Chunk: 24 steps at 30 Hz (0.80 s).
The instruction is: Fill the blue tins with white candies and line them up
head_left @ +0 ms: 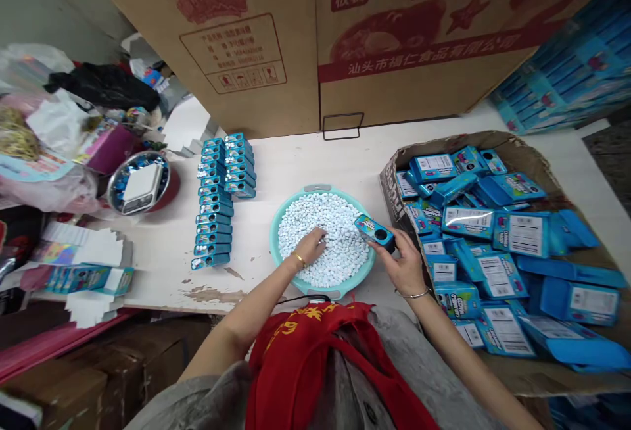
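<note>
A turquoise plastic basin (274, 233) full of small white candies (340, 265) stands in front of me. My left hand (310, 247), with a gold bracelet at the wrist, is down at the candies near the basin's middle, its fingers curled together on some of them. Over the basin's right rim, my right hand (404, 262) grips a small blue box (374, 231) with a dark round opening on its face. The box is tilted, its far end above the candies. Left of the basin, similar blue boxes (213, 229) stand in two rows, with white showing at their ends.
At right a cut-down cardboard carton (392, 190) holds many loose blue boxes (525, 233). Large brown cartons (266, 35) wall off the table's back, a wire bracket (342, 126) before them. At left are a metal bowl (170, 187) with a white scale (142, 188), and bags.
</note>
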Motion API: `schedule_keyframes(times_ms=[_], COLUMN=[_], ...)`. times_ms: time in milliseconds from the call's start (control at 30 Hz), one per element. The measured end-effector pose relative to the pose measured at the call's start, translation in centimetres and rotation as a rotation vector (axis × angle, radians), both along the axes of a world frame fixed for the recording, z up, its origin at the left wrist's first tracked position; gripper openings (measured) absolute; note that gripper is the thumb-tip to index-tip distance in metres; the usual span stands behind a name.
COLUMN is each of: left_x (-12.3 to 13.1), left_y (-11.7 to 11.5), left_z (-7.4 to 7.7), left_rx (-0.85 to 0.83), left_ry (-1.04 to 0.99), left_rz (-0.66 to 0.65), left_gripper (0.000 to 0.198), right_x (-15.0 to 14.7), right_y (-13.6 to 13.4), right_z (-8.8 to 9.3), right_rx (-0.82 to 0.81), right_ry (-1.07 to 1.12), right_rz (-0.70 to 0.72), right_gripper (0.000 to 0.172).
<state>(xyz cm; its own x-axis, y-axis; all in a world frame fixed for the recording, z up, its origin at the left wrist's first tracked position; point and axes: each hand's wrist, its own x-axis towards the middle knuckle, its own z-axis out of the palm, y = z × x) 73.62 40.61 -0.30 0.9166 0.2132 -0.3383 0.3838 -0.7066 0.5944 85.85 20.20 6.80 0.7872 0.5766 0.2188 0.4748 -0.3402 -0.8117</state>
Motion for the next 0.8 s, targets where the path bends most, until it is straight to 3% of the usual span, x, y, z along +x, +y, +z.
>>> schedule_keyframes(times_ms=[100,200,333,467,633,800], left_x=[-1.8,-3.2,-3.3,-1.8,0.4,1.0], left_y=[1.8,3.4,4.3,3.4,0.0,-2.1], left_z=[2.3,6.2,11.9,16.5,20.4,22.4], left_rx=[-0.083,-0.105,-0.019,0.166,0.497,0.600], left_ry=[-0.090,-0.185,-0.190,-0.030,0.217,0.183], left_rz=[-0.010,-0.061,-0.185,-0.322,-0.409,-0.453], left_gripper=[0.022,0.023,0.023,0.019,0.023,0.023], right_x=[0.1,-0.1,-1.0,-2.2,-3.3,-3.4], right_y=[-0.2,-0.1,0.9,2.2,2.9,2.7], right_z=[-0.1,-0.3,-0.9,-1.4,-2.1,-2.5], right_rx=[0.001,-0.020,-0.064,-0.069,-0.059,-0.045], right_ry=[0.000,-0.037,-0.089,-0.144,-0.224,-0.220], right_rz=[-0.010,0.029,0.150,0.274,0.326,0.316], right_gripper=[0.035,0.036,0.035,0.036,0.040,0.039])
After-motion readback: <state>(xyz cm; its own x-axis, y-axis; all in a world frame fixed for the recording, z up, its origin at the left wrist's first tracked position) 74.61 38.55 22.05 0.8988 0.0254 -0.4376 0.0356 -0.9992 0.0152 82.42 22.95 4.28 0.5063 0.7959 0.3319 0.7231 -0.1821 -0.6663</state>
